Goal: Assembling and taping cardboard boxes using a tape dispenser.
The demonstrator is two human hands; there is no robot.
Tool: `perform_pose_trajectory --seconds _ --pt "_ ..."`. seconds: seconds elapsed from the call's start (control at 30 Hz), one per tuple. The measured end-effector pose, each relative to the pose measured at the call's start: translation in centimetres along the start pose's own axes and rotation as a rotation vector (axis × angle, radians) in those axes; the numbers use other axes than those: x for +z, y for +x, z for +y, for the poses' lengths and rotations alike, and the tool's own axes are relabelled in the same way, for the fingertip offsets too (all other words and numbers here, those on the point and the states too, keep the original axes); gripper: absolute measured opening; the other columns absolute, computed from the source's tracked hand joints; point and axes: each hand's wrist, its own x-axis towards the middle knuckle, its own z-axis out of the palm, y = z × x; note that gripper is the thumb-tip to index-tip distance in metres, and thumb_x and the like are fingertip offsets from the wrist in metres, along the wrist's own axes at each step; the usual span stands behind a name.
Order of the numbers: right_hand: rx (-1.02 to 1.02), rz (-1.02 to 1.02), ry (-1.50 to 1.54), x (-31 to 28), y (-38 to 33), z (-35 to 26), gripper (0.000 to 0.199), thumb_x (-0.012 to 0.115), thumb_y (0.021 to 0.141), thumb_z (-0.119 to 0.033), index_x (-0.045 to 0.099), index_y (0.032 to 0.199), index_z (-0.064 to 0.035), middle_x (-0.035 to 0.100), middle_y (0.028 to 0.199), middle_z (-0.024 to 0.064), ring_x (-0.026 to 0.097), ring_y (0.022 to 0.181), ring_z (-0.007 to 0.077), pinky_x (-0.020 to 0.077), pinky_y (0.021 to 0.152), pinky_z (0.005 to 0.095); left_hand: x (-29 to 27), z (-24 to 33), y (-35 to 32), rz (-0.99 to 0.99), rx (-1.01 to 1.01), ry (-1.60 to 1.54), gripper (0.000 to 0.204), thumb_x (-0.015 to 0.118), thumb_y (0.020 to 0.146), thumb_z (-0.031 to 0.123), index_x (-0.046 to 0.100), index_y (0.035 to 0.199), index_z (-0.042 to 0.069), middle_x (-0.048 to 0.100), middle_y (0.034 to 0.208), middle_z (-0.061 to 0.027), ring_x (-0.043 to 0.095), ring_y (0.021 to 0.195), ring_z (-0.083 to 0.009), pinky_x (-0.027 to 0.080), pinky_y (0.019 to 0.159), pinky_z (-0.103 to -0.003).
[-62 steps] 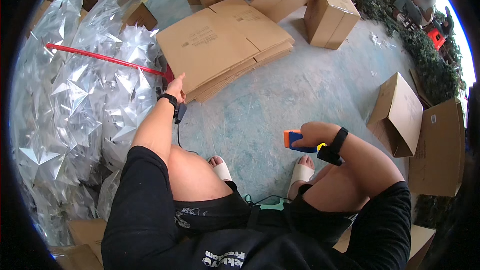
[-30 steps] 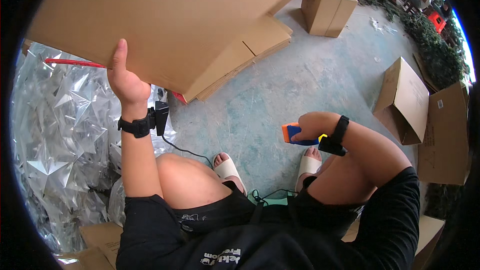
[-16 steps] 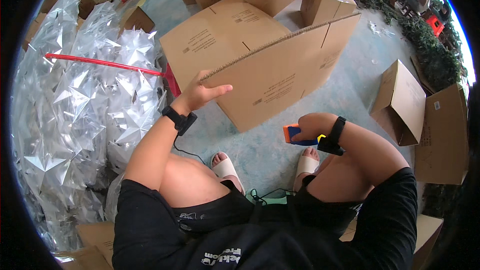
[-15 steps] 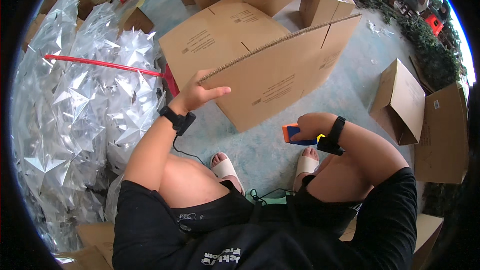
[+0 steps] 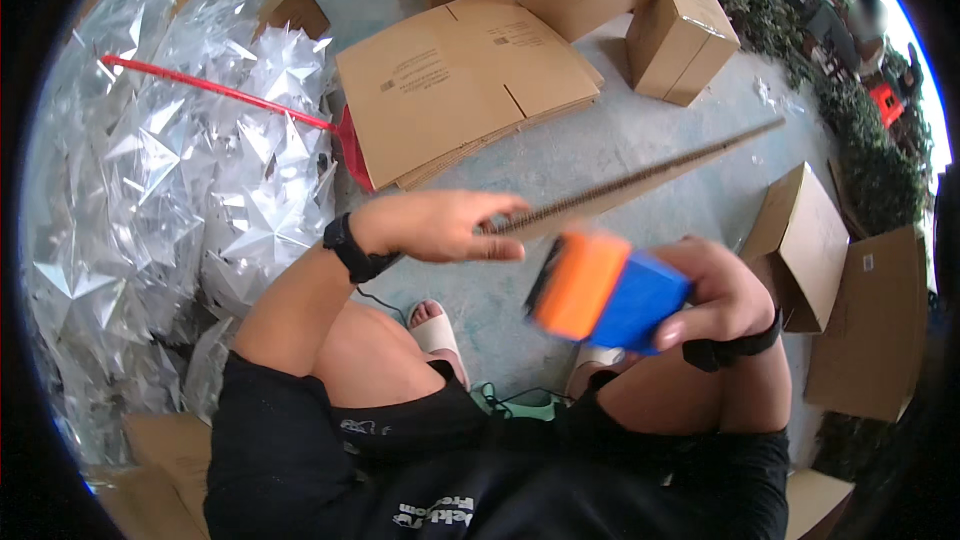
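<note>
My left hand [image 5: 440, 227] straddles the near end of a flattened cardboard box [image 5: 640, 183], its thumb and fingers on either side of the top edge. The flattened box stands on edge, so mostly its thin corrugated rim shows. In my right hand [image 5: 725, 290] is an orange and blue tape dispenser [image 5: 615, 290], raised in front of my knees and blurred by motion. The dispenser's dark front end points toward my left hand, and it hides part of the cardboard's lower side. Beyond both hands lies a stack of flattened cardboard boxes [image 5: 450, 80] on the floor.
Silver star decorations in clear plastic [image 5: 150, 170] are heaped along the left, with a red long-handled dustpan [image 5: 352, 150] against them. Closed cartons [image 5: 685, 35] stand at the back. Open cartons [image 5: 800, 240] are at right, near greenery [image 5: 860, 130] and a seated person.
The flattened box has come off the stack toward me and turned nearly edge-on. My right hand has lifted the tape dispenser up toward my left hand. The view has shifted slightly.
</note>
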Motion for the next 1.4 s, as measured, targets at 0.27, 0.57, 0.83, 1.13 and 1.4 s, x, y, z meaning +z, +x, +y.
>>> perform_pose_trajectory --seconds 0.27,0.57,0.83,1.13,1.4 --pt "-0.255 0.830 -0.336 -3.6 2.6 3.8 0.043 0.068 0.093 -0.016 0.049 0.126 0.0036 0.069 0.098 0.0138 0.069 0.089 0.0190 0.0529 0.081 0.0327 2.6 0.1 3.0 -0.198 -0.191 0.157 0.061 0.045 0.101 0.050 0.043 0.140 0.004 0.058 0.125 -0.0236 0.063 0.106 -0.0351 0.048 0.089 -0.043" --pt "0.038 0.727 -0.653 -5.1 4.2 7.9 0.043 0.073 0.087 -0.028 0.047 0.105 -0.0001 0.068 0.081 0.0215 0.067 0.079 0.0410 0.0512 0.069 0.0445 16.2 -0.4 4.1 -0.231 -0.077 0.278 0.117 0.055 0.079 0.080 0.019 0.152 -0.005 0.023 0.147 -0.0432 0.039 0.132 -0.0544 0.037 0.110 -0.048" --pt "0.058 0.693 -0.756 -5.2 4.4 6.7 0.045 0.072 0.087 -0.029 0.046 0.108 0.0010 0.067 0.081 0.0210 0.066 0.077 0.0423 0.0501 0.067 0.0468 15.4 2.2 4.6 -0.219 -0.022 0.338 0.121 0.065 0.075 0.074 0.019 0.150 -0.009 0.023 0.146 -0.0463 0.039 0.131 -0.0566 0.040 0.107 -0.050" --pt "0.062 0.748 -0.771 -5.7 5.7 7.9 0.044 0.071 0.087 -0.031 0.047 0.107 0.0005 0.066 0.085 0.0230 0.065 0.081 0.0440 0.0503 0.070 0.0474 21.6 -1.0 3.8 -0.164 -0.031 0.380 0.126 0.074 0.072 0.066 0.007 0.153 -0.004 0.005 0.152 -0.0427 0.018 0.140 -0.0605 0.033 0.101 -0.072" --pt "0.119 0.697 -0.755 -5.6 5.5 8.1 0.047 0.072 0.086 -0.033 0.047 0.107 0.0007 0.063 0.088 0.0273 0.062 0.083 0.0477 0.0490 0.071 0.0500 21.0 0.6 5.8 -0.230 -0.117 0.519 0.108 0.072 0.078 0.040 0.008 0.152 -0.009 0.024 0.137 -0.0540 0.037 0.125 -0.0677 0.040 0.103 -0.060"
